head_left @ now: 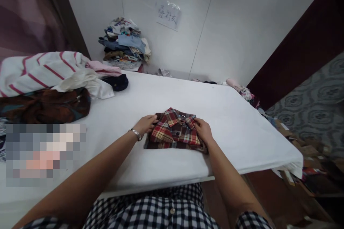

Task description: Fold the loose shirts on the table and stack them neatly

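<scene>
A red, yellow and dark plaid shirt [176, 132] lies folded into a compact bundle on the white-covered table, its collar at the far side and a dark button showing in front. At its upper left edge is my left hand [146, 124], a metal band on the wrist, with fingers closed on the cloth. My right hand [203, 130] grips the opposite edge beside the collar, its fingertips partly hidden in the fabric. Under the folded front, a darker plaid layer sticks out toward me and at the lower right.
On the left side of the table [242, 125] are heaped clothes, among them a white cloth with red stripes [48, 69] and a brown garment [48, 103]. A tall clothes stack [125, 44] stands against the wall. More clothes [240, 87] lie along the far right edge.
</scene>
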{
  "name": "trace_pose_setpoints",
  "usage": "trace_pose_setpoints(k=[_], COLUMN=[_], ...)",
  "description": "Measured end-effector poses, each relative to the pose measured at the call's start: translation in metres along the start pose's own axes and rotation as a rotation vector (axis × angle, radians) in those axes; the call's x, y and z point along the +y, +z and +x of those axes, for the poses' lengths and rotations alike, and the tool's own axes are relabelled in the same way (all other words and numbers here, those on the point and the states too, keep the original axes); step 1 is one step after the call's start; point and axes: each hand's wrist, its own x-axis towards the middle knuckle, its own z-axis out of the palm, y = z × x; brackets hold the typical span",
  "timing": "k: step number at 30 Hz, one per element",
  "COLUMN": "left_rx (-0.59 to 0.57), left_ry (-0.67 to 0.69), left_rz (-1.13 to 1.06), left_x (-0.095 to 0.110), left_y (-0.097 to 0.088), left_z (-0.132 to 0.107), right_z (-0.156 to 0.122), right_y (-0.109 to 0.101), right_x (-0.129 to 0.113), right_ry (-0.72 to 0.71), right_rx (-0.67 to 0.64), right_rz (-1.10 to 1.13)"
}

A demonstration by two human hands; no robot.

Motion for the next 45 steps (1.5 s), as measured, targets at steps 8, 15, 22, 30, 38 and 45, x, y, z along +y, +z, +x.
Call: trace_pose_setpoints(k=[8,15,22,30,38,45], left_rx=[0.016,-0.036,-0.004,0.139,-0.011,0.105], left_ry=[0.206,0.247,0.196,0.224,0.237,0.291], left_rz=[0.428,0.47,0.508,0.593,0.754,0.792], left_x=[-0.013,-0.022,-0.019,-0.004,-0.021,-0.016], left_y=[-0.001,-0.003,-0.007,-0.019,0.011,0.004], left_z=[-0.047,-0.066,-0.075,-0.063,-0.047,-0.048], right_z=[0.0,0.004,0.012,-0.04,-0.062,-0.05], right_y=[0.001,-0.001,-0.003,-0.056,-0.037,-0.023], right_x=[-0.001,-0.001,0.001,0.014,-0.016,0.015], right_ry=[-0.031,-0.087,-0.036,0.192,0.023,0.107], right_rx=[0.018,0.072,-0.026,0.185,0.048,0.051], right_rz=[0.017,0.034,0.169,0.23,0.082,-0.074])
